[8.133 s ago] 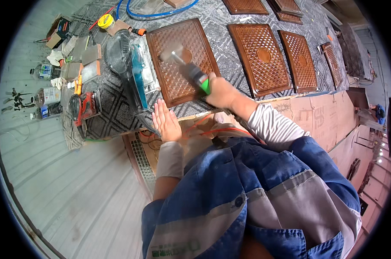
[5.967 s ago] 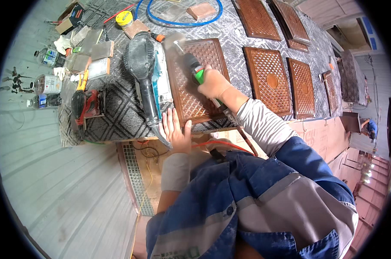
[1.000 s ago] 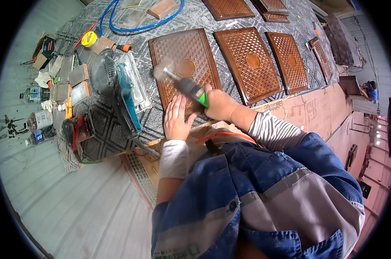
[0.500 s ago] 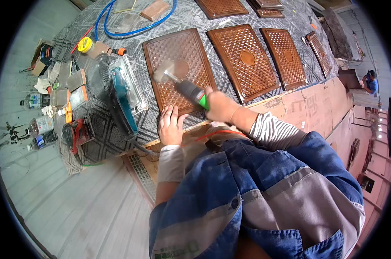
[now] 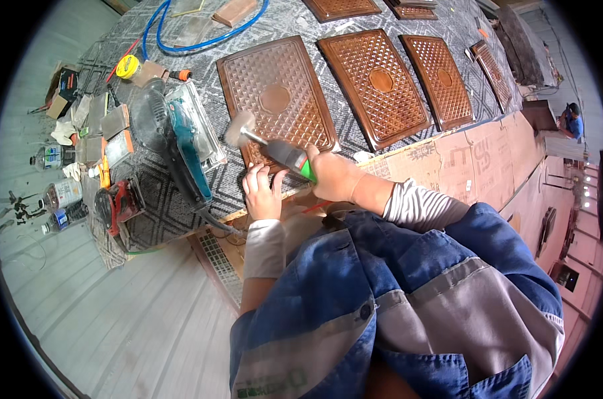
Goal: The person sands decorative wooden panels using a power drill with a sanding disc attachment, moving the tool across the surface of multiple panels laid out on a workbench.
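Observation:
My right hand point(image 5: 334, 177) is wrapped round a black-and-green rotary tool point(image 5: 287, 154). A thin metal shaft joins it to a round, pale polishing wheel point(image 5: 240, 128), which sits over the left edge of a brown carved wooden panel point(image 5: 302, 100). The panel has a diamond pattern and an oval centre, and looks duller and dustier than those beside it. At the panel's near left corner, my left hand point(image 5: 263, 199) lies with fingers stretched out on the edge and thumb apart.
Glossy carved panels point(image 5: 381, 106) lie to the right on a grey patterned cloth point(image 5: 161, 226). A teal belt sander point(image 5: 189, 156), a red sander point(image 5: 117, 206) and several bottles point(image 5: 63, 193) are at left. A blue hose point(image 5: 208, 48) curls behind; cardboard point(image 5: 448, 159) covers the front edge. Someone point(image 5: 571, 123) is far right.
The polishing wheel has moved down and left, from the panel's carved field to its left edge. My left hand still rests at the near corner, and the view has shifted slightly.

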